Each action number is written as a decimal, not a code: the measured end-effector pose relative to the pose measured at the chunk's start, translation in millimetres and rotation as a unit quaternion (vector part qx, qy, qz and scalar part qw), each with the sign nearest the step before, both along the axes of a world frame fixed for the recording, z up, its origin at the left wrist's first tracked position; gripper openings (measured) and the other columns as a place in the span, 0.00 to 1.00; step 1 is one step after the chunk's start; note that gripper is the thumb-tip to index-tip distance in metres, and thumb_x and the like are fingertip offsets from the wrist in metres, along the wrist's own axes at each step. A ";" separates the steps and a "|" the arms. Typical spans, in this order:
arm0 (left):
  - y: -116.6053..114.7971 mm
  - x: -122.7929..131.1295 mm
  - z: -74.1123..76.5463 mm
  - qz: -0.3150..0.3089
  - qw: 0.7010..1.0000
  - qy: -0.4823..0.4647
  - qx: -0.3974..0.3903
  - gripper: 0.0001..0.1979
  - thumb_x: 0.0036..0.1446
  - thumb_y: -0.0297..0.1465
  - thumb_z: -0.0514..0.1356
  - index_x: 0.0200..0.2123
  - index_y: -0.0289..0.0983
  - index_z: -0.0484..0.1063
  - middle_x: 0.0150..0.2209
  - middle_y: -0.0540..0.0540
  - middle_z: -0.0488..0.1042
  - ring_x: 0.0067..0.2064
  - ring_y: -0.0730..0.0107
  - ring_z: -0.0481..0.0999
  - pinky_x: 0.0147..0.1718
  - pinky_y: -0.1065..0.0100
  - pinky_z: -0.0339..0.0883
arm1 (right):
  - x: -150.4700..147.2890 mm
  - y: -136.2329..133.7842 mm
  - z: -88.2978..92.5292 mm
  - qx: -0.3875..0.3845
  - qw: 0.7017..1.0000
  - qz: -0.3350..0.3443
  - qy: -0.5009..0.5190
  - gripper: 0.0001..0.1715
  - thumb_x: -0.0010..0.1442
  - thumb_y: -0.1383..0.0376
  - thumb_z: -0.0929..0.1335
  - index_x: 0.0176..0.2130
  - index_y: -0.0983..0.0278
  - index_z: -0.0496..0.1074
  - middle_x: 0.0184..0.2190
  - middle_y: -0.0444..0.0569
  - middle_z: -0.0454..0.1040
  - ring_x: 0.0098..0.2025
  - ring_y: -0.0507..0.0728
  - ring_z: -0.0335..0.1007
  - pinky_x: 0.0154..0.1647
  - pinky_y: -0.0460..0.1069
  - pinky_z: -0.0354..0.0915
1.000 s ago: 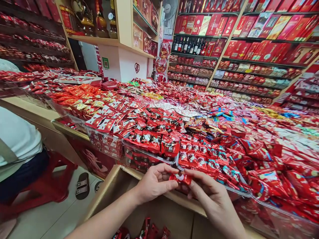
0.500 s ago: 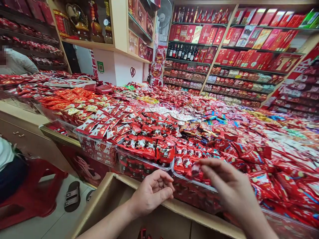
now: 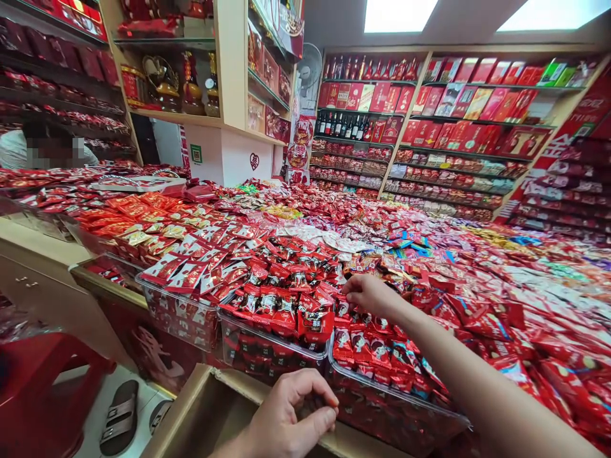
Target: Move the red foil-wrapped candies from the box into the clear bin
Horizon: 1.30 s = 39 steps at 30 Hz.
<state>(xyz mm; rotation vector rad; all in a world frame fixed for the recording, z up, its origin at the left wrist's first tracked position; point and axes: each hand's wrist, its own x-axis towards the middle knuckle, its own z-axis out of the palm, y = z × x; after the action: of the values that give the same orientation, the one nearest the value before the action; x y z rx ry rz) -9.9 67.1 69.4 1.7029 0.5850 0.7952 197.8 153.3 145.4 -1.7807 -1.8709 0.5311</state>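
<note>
My right hand (image 3: 375,298) reaches over a clear plastic bin (image 3: 405,391) of small red candy packets (image 3: 360,346). Its fingers are bent together, with the tips down among packets at the bin's back left; whatever they pinch is hidden. Lower down, my left hand (image 3: 298,416) hovers above an open cardboard box (image 3: 229,388). Its fingers curl toward the thumb, and I cannot make out anything between them. Left of the right hand, a neighbouring bin (image 3: 272,346) holds red-and-black wrapped candies (image 3: 286,305).
Heaps of packets (image 3: 477,261) spread across the wide display. Another clear bin (image 3: 179,312) holds red-and-white packets. At left are a red plastic stool (image 3: 42,388), a sandal (image 3: 119,416) and a person (image 3: 48,146) behind the counter. Shelves (image 3: 410,117) line the back wall.
My right hand has moved forward and left, from the bin's front edge to its back left part; a small wrapped candy showed at its fingertips before. The view has tilted up.
</note>
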 end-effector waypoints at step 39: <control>-2.1 6.1 -2.5 -0.043 0.988 -0.082 -0.123 0.07 0.48 0.30 0.58 0.31 0.33 0.66 0.24 0.51 0.68 0.27 0.77 0.71 0.28 0.75 0.63 | -116.3 -198.4 -210.7 -0.142 0.984 0.085 0.073 0.07 0.50 0.68 0.64 0.25 0.65 0.71 0.25 0.47 0.71 0.32 0.55 0.66 0.33 0.47 0.61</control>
<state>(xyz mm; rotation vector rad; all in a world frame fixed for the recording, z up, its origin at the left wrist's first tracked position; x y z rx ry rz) -3.8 65.0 66.9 1.4127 0.4729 0.7597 81.5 -45.1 -65.3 -1.7068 -1.9292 1.0089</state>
